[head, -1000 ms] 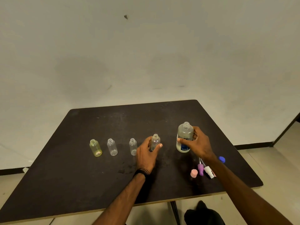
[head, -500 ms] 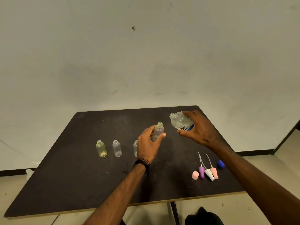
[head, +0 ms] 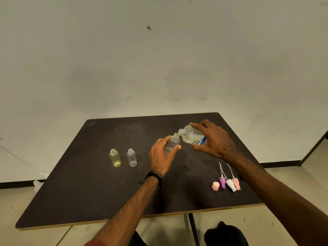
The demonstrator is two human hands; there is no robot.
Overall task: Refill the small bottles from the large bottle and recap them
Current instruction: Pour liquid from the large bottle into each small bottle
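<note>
At frame centre, the left hand [head: 162,155] grips a small bottle [head: 171,145]; the right hand [head: 213,140] grips the tilted large bottle [head: 191,136], mouths meeting. Pouring looks begun; next needs a steady tilt.

The large bottle [head: 192,137] is clear plastic with a blue and white label, uncapped, part full of pale liquid. It is tipped nearly flat above the bench, its neck pointing toward 9 o'clock, the mouth touching or just above the mouth of a small clear bottle [head: 171,144]. That small bottle is lifted and leans slightly toward 1 o'clock. Well apart at its 9 o'clock, two more small bottles stand upright and open: a clear one [head: 132,158] and, just beside it at 9 o'clock, a yellow-tinted one [head: 115,158]. At 5 o'clock lie the caps: a pink cap [head: 215,185], then purple [head: 222,182], white [head: 231,185] and pink [head: 237,183] spray tops with thin tubes.
</note>
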